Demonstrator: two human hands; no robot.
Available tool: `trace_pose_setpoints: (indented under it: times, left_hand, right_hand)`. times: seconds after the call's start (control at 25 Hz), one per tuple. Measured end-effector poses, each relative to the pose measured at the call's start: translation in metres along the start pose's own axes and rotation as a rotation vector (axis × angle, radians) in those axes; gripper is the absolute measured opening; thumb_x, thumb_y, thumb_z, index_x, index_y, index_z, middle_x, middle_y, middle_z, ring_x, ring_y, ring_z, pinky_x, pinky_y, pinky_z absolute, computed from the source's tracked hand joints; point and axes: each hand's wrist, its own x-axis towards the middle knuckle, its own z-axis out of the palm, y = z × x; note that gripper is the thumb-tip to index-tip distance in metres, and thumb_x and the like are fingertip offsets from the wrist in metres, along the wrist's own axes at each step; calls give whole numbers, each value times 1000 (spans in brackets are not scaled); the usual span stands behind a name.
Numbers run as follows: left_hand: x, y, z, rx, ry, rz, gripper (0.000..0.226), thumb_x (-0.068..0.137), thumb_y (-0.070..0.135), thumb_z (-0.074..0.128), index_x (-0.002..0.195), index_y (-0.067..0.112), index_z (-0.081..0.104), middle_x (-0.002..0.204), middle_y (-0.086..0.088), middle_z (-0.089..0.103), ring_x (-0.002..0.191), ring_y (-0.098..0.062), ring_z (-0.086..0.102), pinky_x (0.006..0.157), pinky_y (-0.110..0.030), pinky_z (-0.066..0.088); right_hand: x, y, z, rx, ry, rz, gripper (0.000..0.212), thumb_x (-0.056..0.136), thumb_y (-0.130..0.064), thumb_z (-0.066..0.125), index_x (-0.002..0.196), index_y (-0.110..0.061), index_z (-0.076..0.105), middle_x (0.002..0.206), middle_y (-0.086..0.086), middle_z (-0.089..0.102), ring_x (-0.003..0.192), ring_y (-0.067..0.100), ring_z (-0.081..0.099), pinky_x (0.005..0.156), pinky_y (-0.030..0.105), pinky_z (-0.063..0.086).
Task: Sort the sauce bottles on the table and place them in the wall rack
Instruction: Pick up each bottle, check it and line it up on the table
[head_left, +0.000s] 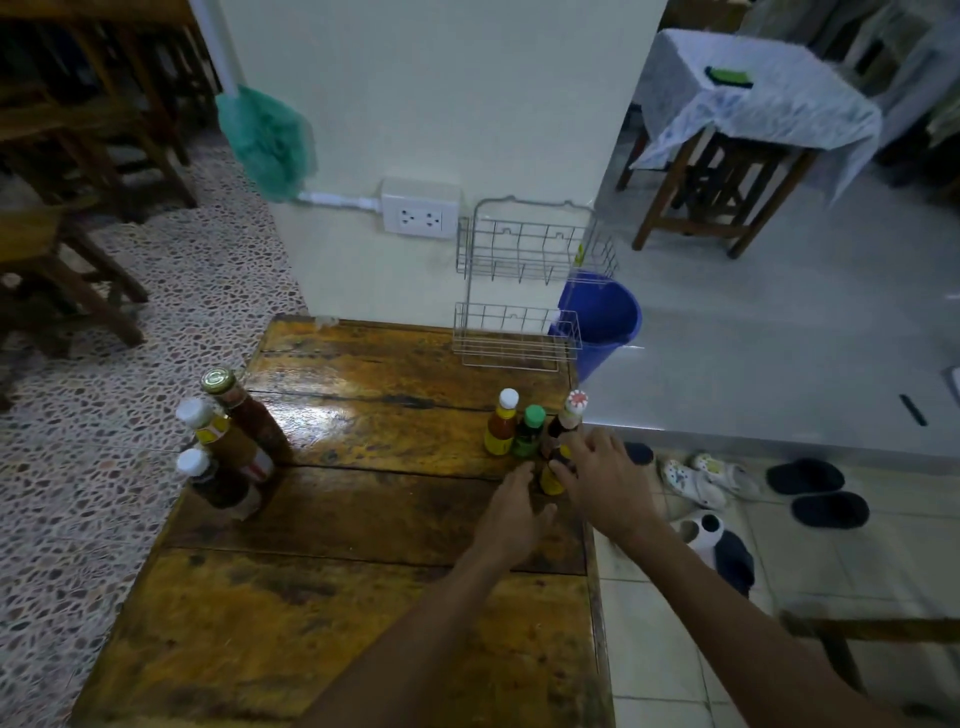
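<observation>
A two-tier wire wall rack hangs on the white wall above the far right of the wooden table; both shelves hold nothing. At the table's right edge stand several small bottles: a white-capped orange one, a green-capped one, a tall dark one with a red-white cap and a small yellow-labelled one. My right hand grips the small yellow-labelled bottle. My left hand hovers just left of it, fingers relaxed. Three larger bottles stand at the left edge.
A wall socket sits left of the rack. A blue bucket stands on the floor behind the table's right corner. Shoes and slippers lie on the floor to the right. Wooden chairs stand at the left.
</observation>
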Motion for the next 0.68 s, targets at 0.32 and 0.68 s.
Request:
trace_pose_setpoints:
  times: [0.32, 0.68]
  left_hand:
    - [-7, -3, -9, -9, 29, -8, 75, 96, 29, 70, 158, 20, 28, 158, 0, 40, 143, -22, 42, 113, -40, 45]
    - [-33, -35, -78, -150, 88, 136, 50, 85, 37, 79, 129, 36, 56, 115, 14, 71, 105, -5, 68, 87, -43, 60]
  right_hand:
    - [16, -7, 11, -39, -165, -44, 30, 105, -37, 47, 130, -21, 43, 125, 8, 60, 105, 25, 63, 79, 36, 58]
    - [18, -68, -23, 55, 57, -390, 44, 99, -64, 33, 96, -26, 56, 83, -6, 62, 72, 12, 59, 61, 35, 55]
